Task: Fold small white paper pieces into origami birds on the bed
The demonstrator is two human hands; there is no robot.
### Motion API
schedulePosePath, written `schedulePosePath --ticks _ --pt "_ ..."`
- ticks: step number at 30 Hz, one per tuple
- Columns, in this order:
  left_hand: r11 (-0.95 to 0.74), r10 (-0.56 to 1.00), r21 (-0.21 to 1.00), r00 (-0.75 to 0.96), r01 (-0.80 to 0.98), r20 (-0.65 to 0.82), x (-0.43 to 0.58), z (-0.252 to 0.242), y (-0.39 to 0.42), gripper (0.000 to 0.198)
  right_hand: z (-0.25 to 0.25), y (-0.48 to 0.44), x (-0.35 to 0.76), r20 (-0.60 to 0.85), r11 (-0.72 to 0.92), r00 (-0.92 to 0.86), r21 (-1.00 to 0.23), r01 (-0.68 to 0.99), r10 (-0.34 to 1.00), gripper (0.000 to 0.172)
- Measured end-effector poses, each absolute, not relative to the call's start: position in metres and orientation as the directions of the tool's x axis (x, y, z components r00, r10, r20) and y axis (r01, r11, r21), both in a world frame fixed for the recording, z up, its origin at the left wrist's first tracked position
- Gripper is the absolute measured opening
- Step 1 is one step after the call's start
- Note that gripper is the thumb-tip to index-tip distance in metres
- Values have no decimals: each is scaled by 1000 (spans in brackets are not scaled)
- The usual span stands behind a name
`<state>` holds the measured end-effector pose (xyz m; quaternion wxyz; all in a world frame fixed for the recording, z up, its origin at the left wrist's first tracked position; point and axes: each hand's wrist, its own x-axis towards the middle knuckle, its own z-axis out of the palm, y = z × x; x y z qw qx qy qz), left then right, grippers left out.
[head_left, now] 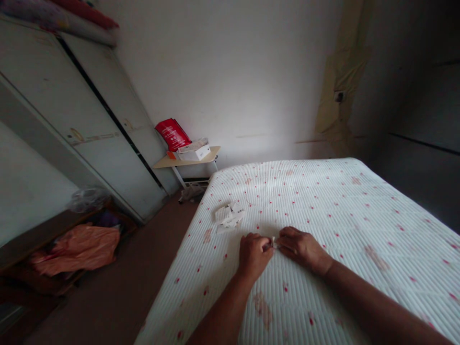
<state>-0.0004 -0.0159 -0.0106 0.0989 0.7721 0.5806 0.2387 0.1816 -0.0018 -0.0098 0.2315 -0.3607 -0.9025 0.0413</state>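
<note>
My left hand [254, 255] is closed, with thumb and fingers pinched together just above the bed. Opposite it, my right hand [302, 247] is closed too, palm down, its fingertips meeting the left ones. Between them a small whitish piece [273, 240] pokes up, too small to name; both hands appear to pinch it. Beyond my left hand lies crumpled white printed paper [228, 215], apart from the fingers. Everything rests on a striped white mattress [352, 220] with red dots.
A small table [187, 162] at the far left bears a red bag [172, 134] and a white box [196, 153]. Left stand a wardrobe [86, 110] and a low bench with an orange plastic bag [79, 249]. A wall socket [339, 97] sits behind the mattress.
</note>
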Motion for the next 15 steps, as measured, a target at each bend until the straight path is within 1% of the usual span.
schedulePosePath --ticks 7,15 --pt "-310 938 441 195 842 286 0 -10 -17 3 -8 -4 180 433 746 -623 -216 630 652 16" --pt "-332 921 450 181 829 345 2 -11 -17 4 -6 -6 174 475 715 -595 -112 690 649 15"
